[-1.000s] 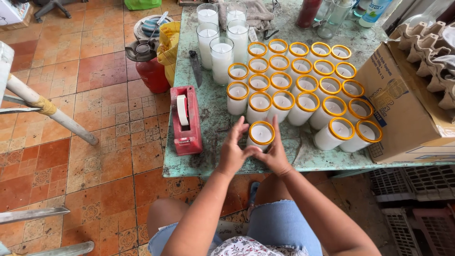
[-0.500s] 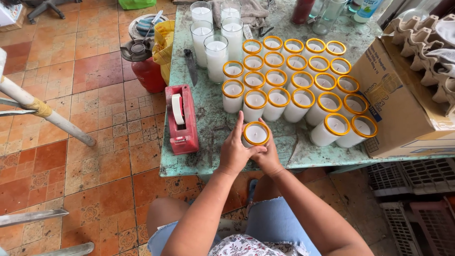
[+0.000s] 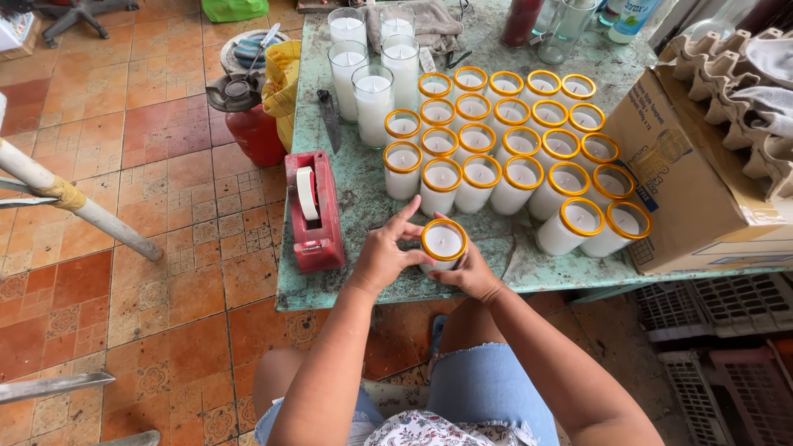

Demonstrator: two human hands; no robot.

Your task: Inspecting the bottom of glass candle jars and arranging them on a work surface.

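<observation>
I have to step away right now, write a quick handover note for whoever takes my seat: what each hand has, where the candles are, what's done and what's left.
Left hand: fingers on the rim of the glass candle at the table's near edge.
Right hand: cupped around the same candle from the near side.
Done: rows of candles with orange rim bands stand grouped mid-table, two lying tilted at the right end.
Left: five taller candles without bands at the far left of the group.
Red tape dispenser sits left of the hands; cardboard box on the right.
</observation>
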